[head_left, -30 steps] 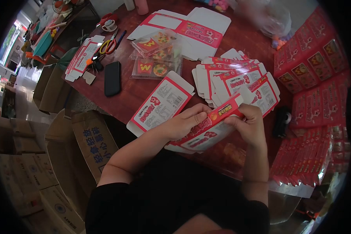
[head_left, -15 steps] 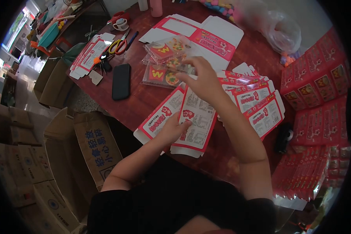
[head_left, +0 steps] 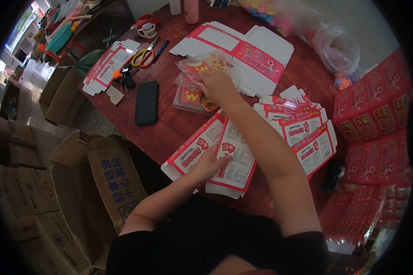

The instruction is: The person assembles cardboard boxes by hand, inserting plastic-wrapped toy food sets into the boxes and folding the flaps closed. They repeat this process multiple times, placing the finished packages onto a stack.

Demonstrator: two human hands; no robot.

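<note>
The person's right hand (head_left: 218,85) lies on the stack of clear plastic packets with red and yellow contents (head_left: 191,97), above the centre of the frame on the dark red wooden worktop (head_left: 170,126). Its fingers curl down onto the topmost one, but the back of the hand hides them, so whether they pinch it cannot be told. The left hand (head_left: 211,162), fingers flat and together, presses on the flat red-and-white printed carton (head_left: 237,158) at lower centre. To lift well, the fingers should probably catch a single slippery packet by its edge, while the left hand pins the carton against sliding.
</note>
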